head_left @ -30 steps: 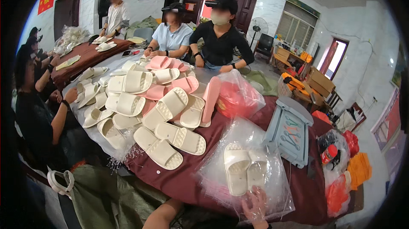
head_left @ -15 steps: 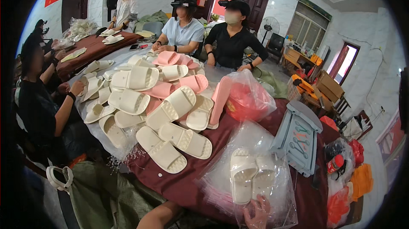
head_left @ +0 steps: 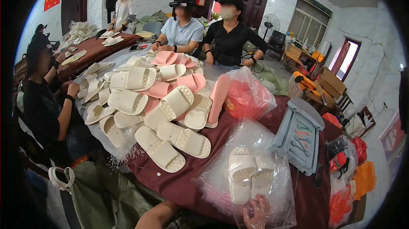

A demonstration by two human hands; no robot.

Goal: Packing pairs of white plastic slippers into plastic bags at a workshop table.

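Observation:
A pair of cream slippers point(head_left: 241, 182) lies side by side on a stack of clear plastic bags point(head_left: 215, 188), with clear film around it. At the heel ends is my right hand point(head_left: 256, 213). Its fingers are spread, with the fingertips touching the heel of the right-hand slipper; no closed grip shows. A bare limb, seemingly my left forearm point(head_left: 157, 215), enters at the lower edge, and my left hand is out of sight. Left of the bags, two loose cream slippers point(head_left: 159, 149) lie at the near side of a big slipper pile point(head_left: 132, 80) of cream and pink.
A grey-blue plastic stool point(head_left: 298, 137) lies tipped right of the bags. Beyond them is a red bag in clear plastic point(head_left: 249, 97). Dark green cloth point(head_left: 106, 195) hangs at the lower left. Several co-workers sit or stand around the dark red table point(head_left: 200, 182).
My right hand and the pair of slippers stay nearly in place. The view shifts slightly. Across the table, the person in black turns and moves an arm.

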